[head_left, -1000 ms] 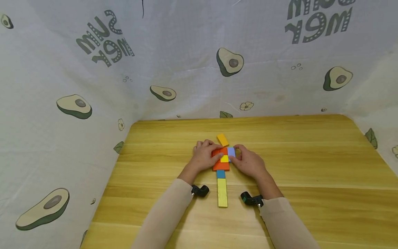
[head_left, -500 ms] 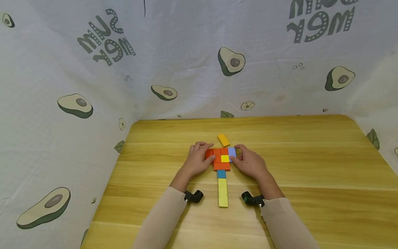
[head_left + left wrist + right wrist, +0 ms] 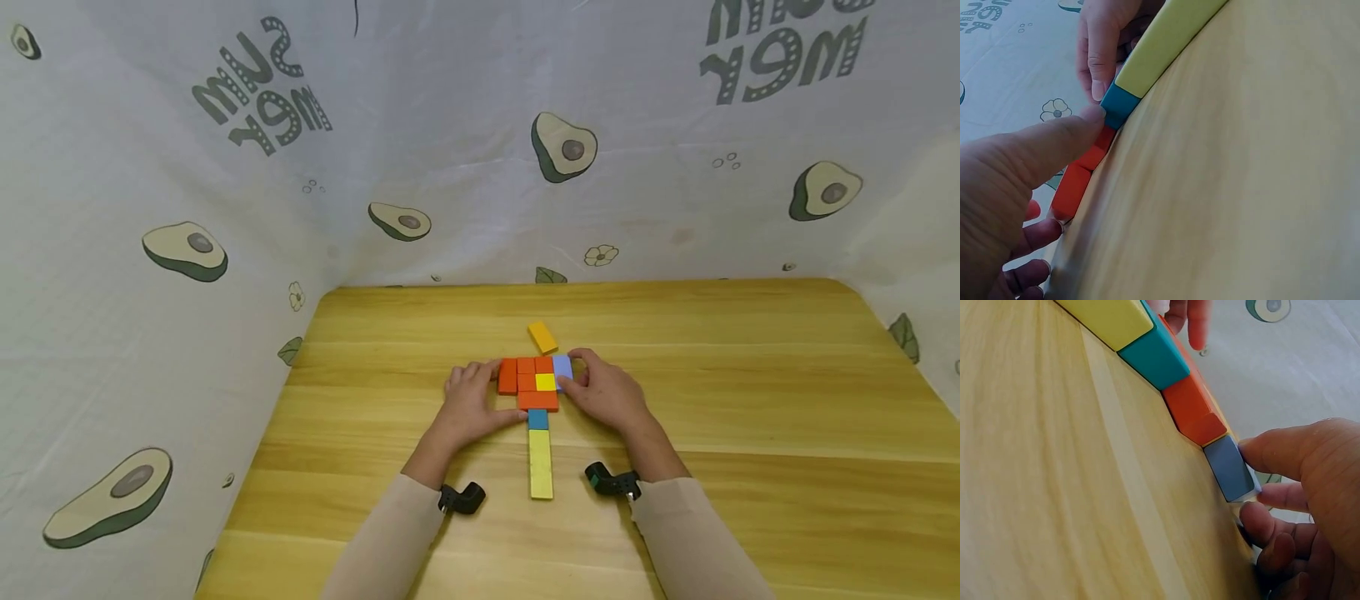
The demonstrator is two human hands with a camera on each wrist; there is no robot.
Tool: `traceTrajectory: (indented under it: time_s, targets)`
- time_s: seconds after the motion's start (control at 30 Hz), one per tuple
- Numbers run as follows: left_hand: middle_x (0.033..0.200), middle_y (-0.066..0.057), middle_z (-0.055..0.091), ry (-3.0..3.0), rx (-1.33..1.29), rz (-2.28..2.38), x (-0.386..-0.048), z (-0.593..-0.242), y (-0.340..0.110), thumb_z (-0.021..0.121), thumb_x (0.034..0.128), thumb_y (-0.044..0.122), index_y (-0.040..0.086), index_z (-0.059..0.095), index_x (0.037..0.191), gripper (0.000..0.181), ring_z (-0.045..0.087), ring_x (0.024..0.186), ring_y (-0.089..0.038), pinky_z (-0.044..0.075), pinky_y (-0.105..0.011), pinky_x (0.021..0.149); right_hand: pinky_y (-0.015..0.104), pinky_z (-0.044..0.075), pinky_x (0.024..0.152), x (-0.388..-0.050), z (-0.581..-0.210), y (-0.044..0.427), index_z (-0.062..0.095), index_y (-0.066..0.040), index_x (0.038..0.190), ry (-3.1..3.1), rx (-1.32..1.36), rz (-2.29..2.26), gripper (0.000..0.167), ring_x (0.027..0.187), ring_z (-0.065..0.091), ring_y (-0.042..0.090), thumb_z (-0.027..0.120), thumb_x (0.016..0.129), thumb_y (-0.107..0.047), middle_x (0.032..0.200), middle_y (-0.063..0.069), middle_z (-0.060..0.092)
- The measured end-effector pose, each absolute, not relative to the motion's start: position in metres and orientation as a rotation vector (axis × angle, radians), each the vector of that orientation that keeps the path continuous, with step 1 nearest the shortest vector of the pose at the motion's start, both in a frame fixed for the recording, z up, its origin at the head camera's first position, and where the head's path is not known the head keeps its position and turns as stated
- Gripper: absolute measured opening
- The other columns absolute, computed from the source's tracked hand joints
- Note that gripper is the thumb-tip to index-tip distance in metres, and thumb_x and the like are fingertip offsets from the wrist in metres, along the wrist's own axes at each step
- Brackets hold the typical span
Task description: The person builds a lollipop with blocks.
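Observation:
A flat arrangement of coloured blocks lies on the table. My right hand (image 3: 609, 396) pinches the lavender block (image 3: 563, 372) at its right side between thumb and index finger. My left hand (image 3: 467, 407) spreads along the left side, its index fingertip by the far end of an upright red block (image 3: 507, 377). Its straight thumb touches the blue block (image 3: 1120, 107) near its joint with the red ones. Small red blocks surround a yellow block (image 3: 545, 382), with a long red block (image 3: 537, 401) below them. From the blue block a long pale-yellow block (image 3: 540, 464) extends towards me.
An orange block (image 3: 542, 337) lies tilted just beyond the arrangement. The wooden table (image 3: 750, 400) ends at a white patterned cloth (image 3: 465, 167) behind and at the sides. Black wrist cameras hang under both wrists.
My left hand has drawn back to the left, uncovering the red blocks. Its thumb has moved down from the red blocks to the blue one. The right hand keeps its pinch on the lavender block.

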State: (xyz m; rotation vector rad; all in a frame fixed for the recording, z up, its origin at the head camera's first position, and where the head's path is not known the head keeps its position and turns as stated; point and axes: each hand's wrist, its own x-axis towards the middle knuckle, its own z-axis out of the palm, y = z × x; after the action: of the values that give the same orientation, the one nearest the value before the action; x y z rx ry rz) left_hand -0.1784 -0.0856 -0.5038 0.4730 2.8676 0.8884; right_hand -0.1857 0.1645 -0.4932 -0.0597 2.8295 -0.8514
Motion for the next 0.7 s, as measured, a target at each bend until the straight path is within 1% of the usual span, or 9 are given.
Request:
traceTrajectory:
  time_s: [0.27,0.57,0.7]
  targets:
    - [0.135,-0.006,0.06,2.882,0.496,0.907,-0.1773,-0.5064,-0.0857,0.081,0.0828,0.054,0.016,0.046,0.153,0.087,0.043,0.112,-0.025,0.034,-0.047,0.1,0.031,0.04,0.063,-0.1853,-0.4938,0.1642,0.049,-0.011,0.145,2.845,-0.071,-0.849,0.059,0.073,0.055,0.02,0.062,0.098,-0.045,0.09,0.006,0.062]
    - [0.135,-0.007,0.06,2.879,0.502,0.919,-0.1783,-0.5068,-0.0859,0.081,0.0831,0.054,0.015,0.048,0.152,0.086,0.044,0.111,-0.025,0.033,-0.045,0.096,0.031,0.038,0.062,-0.1856,-0.4935,0.1642,0.049,-0.011,0.145,2.84,-0.072,-0.859,0.059,0.071,0.053,0.02,0.062,0.098,-0.044,0.087,0.006,0.06]
    - [0.136,-0.007,0.059,2.88,0.507,0.919,-0.1784,-0.5074,-0.0859,0.08,0.0834,0.054,0.015,0.049,0.151,0.085,0.043,0.112,-0.025,0.033,-0.046,0.096,0.031,0.038,0.061,-0.1853,-0.4933,0.1643,0.049,-0.011,0.146,2.839,-0.069,-0.861,0.06,0.07,0.053,0.02,0.062,0.098,-0.045,0.087,0.006,0.059]
